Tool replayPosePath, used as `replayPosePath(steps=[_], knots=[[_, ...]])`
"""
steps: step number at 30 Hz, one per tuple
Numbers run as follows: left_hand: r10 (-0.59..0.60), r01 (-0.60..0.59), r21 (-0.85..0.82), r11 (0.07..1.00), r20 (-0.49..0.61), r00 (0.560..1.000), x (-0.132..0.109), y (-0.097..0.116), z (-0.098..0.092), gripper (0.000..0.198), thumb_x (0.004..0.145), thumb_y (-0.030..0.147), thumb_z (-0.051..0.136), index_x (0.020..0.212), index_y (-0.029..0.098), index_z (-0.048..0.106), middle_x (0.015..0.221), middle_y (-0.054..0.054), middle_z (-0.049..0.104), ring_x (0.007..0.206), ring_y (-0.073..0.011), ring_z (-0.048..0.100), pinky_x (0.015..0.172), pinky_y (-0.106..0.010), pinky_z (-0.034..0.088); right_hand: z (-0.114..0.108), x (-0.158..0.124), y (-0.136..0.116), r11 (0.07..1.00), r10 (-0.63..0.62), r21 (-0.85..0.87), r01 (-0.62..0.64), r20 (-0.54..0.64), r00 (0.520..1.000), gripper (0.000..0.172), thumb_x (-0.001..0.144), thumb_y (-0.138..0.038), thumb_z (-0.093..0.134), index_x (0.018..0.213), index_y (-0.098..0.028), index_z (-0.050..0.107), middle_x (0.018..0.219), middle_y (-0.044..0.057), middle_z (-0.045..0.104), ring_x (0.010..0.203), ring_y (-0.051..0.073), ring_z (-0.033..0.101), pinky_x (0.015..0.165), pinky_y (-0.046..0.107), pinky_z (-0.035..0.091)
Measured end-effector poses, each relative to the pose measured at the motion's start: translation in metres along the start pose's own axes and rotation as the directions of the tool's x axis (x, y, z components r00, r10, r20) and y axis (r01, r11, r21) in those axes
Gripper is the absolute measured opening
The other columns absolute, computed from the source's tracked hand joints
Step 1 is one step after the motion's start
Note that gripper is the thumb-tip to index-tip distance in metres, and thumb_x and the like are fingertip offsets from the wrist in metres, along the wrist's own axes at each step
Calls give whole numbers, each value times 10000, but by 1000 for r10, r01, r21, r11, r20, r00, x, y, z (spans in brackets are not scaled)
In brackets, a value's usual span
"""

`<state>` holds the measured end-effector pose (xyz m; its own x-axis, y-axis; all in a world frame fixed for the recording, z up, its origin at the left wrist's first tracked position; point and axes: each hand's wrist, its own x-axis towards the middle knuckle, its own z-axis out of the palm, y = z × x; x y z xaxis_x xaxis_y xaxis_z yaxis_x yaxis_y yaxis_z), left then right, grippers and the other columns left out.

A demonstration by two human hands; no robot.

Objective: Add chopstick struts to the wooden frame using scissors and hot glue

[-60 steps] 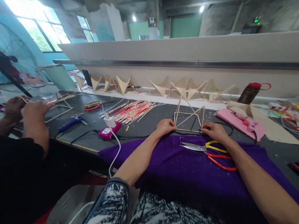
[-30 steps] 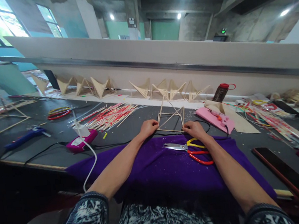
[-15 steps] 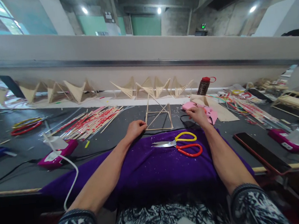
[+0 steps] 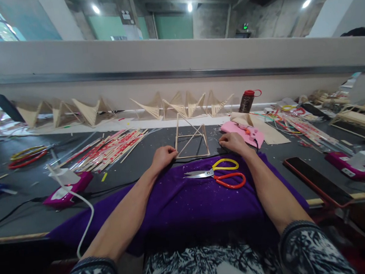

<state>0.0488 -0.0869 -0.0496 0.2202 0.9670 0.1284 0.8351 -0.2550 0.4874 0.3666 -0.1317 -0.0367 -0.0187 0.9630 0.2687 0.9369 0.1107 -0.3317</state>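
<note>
A small frame of thin wooden sticks (image 4: 192, 142) stands on the dark table just beyond a purple cloth (image 4: 181, 201). My left hand (image 4: 163, 156) is closed, pinching the frame's near left corner. My right hand (image 4: 232, 143) lies knuckles-up to the right of the frame, apart from it, fingers curled under beside a pink glue gun on a pink pad (image 4: 245, 131). What those fingers hold, if anything, is hidden. Scissors with a yellow and a red handle (image 4: 219, 174) lie on the cloth between my forearms.
Loose red-and-white sticks (image 4: 113, 147) lie at the left. Finished stick models (image 4: 182, 105) line the back wall beside a dark bottle with a red cap (image 4: 246, 101). A pink device with a white cable (image 4: 66, 192) sits left; a dark phone (image 4: 316, 180) right.
The view has swung right, away from the person at the left. My right hand let go of the frame's right corner, reached toward the pink pad, and has drawn back slightly.
</note>
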Motion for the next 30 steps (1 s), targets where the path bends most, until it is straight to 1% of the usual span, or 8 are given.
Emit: replayPosePath(steps=[3,7,10,13,19,25,30], knots=[[-5,5,-2,1000,-2,1000,0,0,1,289,726,331,552,897,177,727,819,-44,721,775,-179,630,688,-228,412,2,-1,-11,998,-56,-15,57,66,996,209,769,-282,561,882,-213,722,847,8,720,765,139,623,639,199,395],[-3,3,-4,1000,0,1000,0,-1,1,281,719,329,553,882,180,726,817,-40,721,770,-176,625,676,-226,405,7,-4,-24,994,-99,-38,106,149,984,195,753,-310,588,861,-227,728,805,-1,718,720,138,616,597,205,375],[-8,8,-7,1000,-1,1000,0,-1,1,283,718,338,554,878,181,726,822,-41,720,765,-177,622,673,-230,401,10,-6,-32,989,-127,-51,139,192,973,196,756,-333,591,864,-244,728,828,-5,718,737,138,615,590,206,364],[-9,9,-14,1000,4,1000,1,-1,2,278,716,341,557,870,184,727,816,-39,719,764,-174,621,677,-228,400,13,-6,-35,985,-144,-66,161,219,965,190,761,-315,583,867,-253,728,849,-6,718,755,138,613,600,207,362],[-17,18,-41,999,22,1000,1,-2,2,285,715,342,556,873,179,728,776,-41,713,743,-171,619,675,-227,405,19,-3,-32,982,-144,-88,169,237,961,198,760,-306,579,888,-267,725,867,-10,717,777,145,615,617,211,366],[-6,16,-108,994,86,996,-1,-5,-1,282,705,334,561,871,179,728,665,-9,685,676,-146,607,640,-210,411,23,-3,-31,980,-146,-97,172,231,962,202,763,-304,581,897,-260,725,856,4,717,768,157,620,610,218,369],[-4,22,-151,988,117,993,-2,-5,-1,254,671,301,580,833,169,723,661,1,674,632,-131,580,605,-207,407,24,-4,-31,979,-160,-88,184,224,961,195,762,-290,586,893,-256,727,874,6,716,791,159,623,619,215,380]])
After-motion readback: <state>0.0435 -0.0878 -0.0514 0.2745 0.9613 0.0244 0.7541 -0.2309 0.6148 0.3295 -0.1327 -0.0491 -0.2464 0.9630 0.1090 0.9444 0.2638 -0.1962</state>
